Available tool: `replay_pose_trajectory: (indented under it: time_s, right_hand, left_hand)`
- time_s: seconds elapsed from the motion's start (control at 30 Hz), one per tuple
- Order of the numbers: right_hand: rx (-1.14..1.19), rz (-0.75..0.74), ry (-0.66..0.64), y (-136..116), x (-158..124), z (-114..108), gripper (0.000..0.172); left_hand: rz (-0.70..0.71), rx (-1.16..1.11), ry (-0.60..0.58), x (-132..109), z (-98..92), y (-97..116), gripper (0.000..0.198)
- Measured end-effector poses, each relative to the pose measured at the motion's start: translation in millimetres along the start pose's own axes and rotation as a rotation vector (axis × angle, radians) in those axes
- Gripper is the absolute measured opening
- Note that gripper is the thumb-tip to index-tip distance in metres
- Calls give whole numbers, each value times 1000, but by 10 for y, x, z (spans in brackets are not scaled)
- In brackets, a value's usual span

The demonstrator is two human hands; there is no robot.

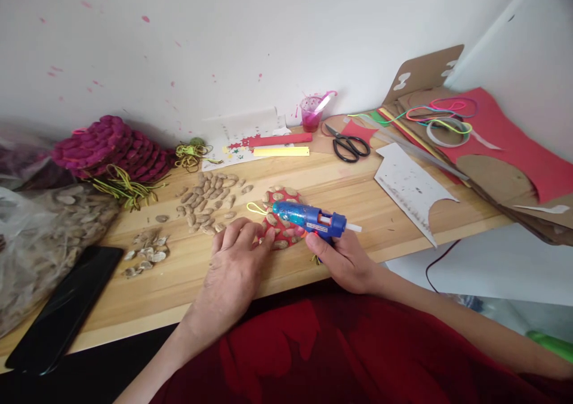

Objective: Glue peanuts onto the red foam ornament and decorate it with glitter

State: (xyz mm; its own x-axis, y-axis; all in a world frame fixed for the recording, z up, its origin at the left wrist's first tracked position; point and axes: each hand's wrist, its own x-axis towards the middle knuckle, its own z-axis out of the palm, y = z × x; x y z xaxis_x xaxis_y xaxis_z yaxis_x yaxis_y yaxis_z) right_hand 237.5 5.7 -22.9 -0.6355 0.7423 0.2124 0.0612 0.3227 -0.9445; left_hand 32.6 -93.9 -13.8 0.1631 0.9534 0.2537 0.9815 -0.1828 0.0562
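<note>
My right hand (347,258) is wrapped round the handle of a blue hot glue gun (308,218), with a white glue stick (353,228) poking out of its back end. The gun's nozzle points left, over a red disc (290,234) with several peanuts on it. A yellow cord loop (256,208) sticks out from the disc's upper left edge. At the disc's left edge, the curled fingers and thumb of my left hand (239,255) grip it; the fingertips are partly hidden. Loose peanuts (208,198) lie just beyond this hand.
Peanut shells (152,252), a black phone (67,308) and a bag of peanuts (49,255) are on the left. Magenta woven pieces (107,147) are stacked behind. Black scissors (349,147), a cup of pink liquid (311,114), white card (414,189) and cardboard (492,177) stand right.
</note>
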Motion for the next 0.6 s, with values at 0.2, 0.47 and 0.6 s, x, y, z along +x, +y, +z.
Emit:
replay_pose_trajectory:
  time_s: [0.2,0.47,0.6]
  right_hand:
    - [-45,18,-29,-44,51,19,24]
    - [-224,-32,-32,-5,72,40,23]
    - [-266,-13,-29,-23,96,55,26]
  left_hand:
    - [6,-15,13,-7,11,-5,43]
    - [14,22,5,-7,21,-13,44]
    - [18,39,9,-11,25,-10,45]
